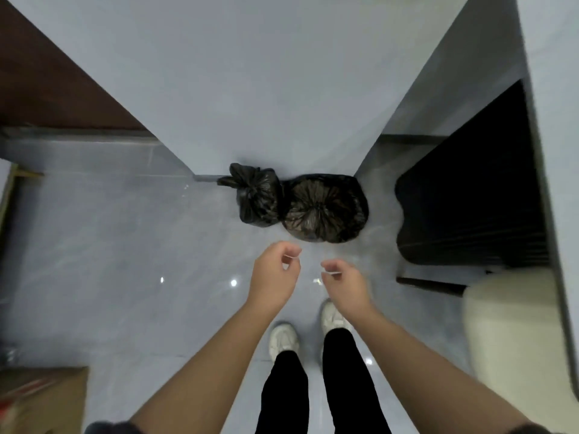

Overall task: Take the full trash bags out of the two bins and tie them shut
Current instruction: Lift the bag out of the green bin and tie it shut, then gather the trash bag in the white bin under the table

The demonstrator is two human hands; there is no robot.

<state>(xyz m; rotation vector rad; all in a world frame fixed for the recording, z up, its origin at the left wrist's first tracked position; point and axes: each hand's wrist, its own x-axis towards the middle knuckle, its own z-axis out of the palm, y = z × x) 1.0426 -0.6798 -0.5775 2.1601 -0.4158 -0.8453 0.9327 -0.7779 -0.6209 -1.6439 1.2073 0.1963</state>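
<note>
A small black trash bag with a knotted top sits on the grey tiled floor against the foot of a wall. Right beside it, touching, stands a round bin lined with a black bag, its plastic pleated towards the centre; I cannot tell what is inside. My left hand and my right hand hover side by side a short way in front of the bin. Both have loosely curled fingers and hold nothing. Neither hand touches a bag.
A pale wall pillar rises behind the bags. A dark opening with a black object is at the right, and a white rounded object below it. A cardboard box lies at lower left. My white shoes stand on the floor.
</note>
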